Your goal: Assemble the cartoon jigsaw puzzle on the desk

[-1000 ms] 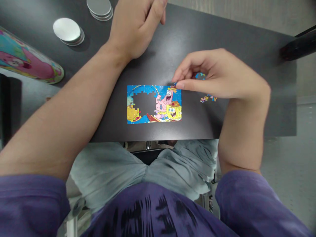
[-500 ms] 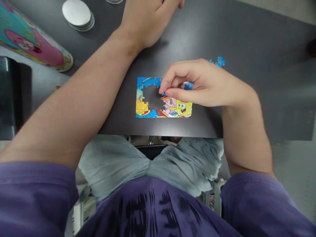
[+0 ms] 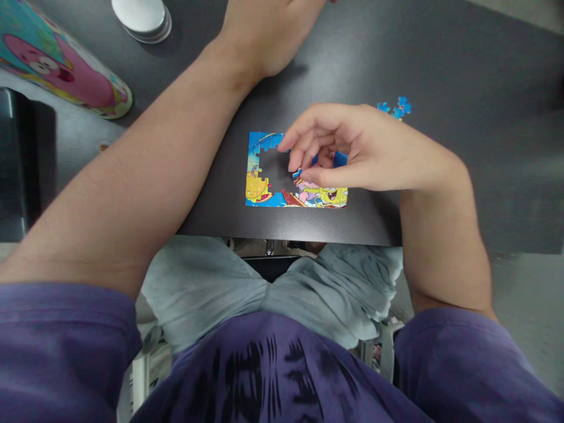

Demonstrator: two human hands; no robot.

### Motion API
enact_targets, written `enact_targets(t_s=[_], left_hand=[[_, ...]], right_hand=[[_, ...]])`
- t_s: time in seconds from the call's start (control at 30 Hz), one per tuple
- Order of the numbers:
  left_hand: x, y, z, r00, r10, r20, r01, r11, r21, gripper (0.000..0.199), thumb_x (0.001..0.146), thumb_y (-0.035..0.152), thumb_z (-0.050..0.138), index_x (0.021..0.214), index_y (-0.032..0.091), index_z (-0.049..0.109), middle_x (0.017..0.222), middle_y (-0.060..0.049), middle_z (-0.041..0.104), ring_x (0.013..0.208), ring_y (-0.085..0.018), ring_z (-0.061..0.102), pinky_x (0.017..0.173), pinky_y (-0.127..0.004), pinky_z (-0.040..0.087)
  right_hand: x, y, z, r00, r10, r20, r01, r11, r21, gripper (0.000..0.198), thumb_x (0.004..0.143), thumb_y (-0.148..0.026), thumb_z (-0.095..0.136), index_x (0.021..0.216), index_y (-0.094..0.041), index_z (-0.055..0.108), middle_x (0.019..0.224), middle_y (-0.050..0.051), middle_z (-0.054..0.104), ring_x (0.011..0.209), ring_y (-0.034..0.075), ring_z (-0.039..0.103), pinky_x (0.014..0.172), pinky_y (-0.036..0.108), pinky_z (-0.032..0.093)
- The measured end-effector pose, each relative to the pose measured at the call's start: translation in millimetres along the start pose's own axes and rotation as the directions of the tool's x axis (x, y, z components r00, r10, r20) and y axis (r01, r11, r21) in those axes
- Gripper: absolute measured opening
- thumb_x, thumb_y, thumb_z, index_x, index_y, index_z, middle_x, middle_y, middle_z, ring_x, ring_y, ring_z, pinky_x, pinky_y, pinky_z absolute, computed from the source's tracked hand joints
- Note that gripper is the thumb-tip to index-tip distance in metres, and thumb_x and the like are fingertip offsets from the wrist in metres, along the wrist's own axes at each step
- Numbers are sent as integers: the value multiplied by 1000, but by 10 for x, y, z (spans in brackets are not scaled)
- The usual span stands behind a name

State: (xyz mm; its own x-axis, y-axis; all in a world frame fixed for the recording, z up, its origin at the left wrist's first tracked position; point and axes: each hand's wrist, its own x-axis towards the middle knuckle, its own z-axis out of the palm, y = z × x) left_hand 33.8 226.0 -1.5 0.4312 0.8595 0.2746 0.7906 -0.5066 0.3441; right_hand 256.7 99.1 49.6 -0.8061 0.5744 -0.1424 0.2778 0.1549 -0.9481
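Observation:
A colourful cartoon jigsaw puzzle (image 3: 258, 198) lies flat near the table's front edge, with dark tabletop showing inside its border. Over its right half hovers my right hand (image 3: 339, 147), pinching a small blue-edged puzzle piece (image 3: 296, 174) between thumb and a fingertip while the index finger stretches out apart. The hand hides the puzzle's upper right part. Several loose blue puzzle pieces (image 3: 400, 108) lie just beyond my right wrist. My left hand (image 3: 275, 35) rests farther back on the table, its fingers mostly cut off by the top of the view.
A tall cartoon-printed tin (image 3: 74, 76) lies at the far left, with a stack of round silvery lids or discs (image 3: 143, 17) near it. A black box-like object (image 3: 22, 170) stands at the left edge. The dark table (image 3: 484, 147) ends just in front of my lap.
My right index finger has lifted away from the thumb, and the small piece now shows at the thumb tip. The view has shifted slightly. My left hand stays about where it was.

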Motion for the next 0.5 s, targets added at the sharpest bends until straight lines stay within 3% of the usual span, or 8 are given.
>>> enact_targets(t_s=[0.1,0.27,0.4,0.5], left_hand=[[22,-53,17,997,72,32,-75,990,122,78,119,21,15,163,-4,75,171,-9,83,173,-35,73,141,-57,49],[55,-113,59,987,121,102,-143,959,243,86,123,28,6,174,-3,67,177,-16,78,179,-43,68,138,-70,49],[43,-35,55,991,98,88,-122,939,321,104,109,19,-13,168,-7,69,162,-11,80,176,-41,68,130,-68,50],[40,-20,49,992,71,104,-104,930,354,106,108,19,-15,165,-8,69,160,-12,81,175,-40,69,131,-66,50]], right_hand=[[16,-57,18,1000,13,-2,-13,999,-36,38,96,-20,102,129,-33,88,114,-5,98,102,19,90,85,30,68],[6,-56,74,999,-44,13,43,999,18,28,101,-25,103,123,-31,88,114,-4,99,102,22,93,86,32,71],[-11,-72,107,998,-65,3,65,997,48,27,102,-20,100,121,-31,85,116,-3,98,103,22,95,85,32,73],[-1,-104,109,998,-55,-2,55,998,21,33,98,-17,102,122,-32,85,115,-4,98,105,22,94,87,31,73]])
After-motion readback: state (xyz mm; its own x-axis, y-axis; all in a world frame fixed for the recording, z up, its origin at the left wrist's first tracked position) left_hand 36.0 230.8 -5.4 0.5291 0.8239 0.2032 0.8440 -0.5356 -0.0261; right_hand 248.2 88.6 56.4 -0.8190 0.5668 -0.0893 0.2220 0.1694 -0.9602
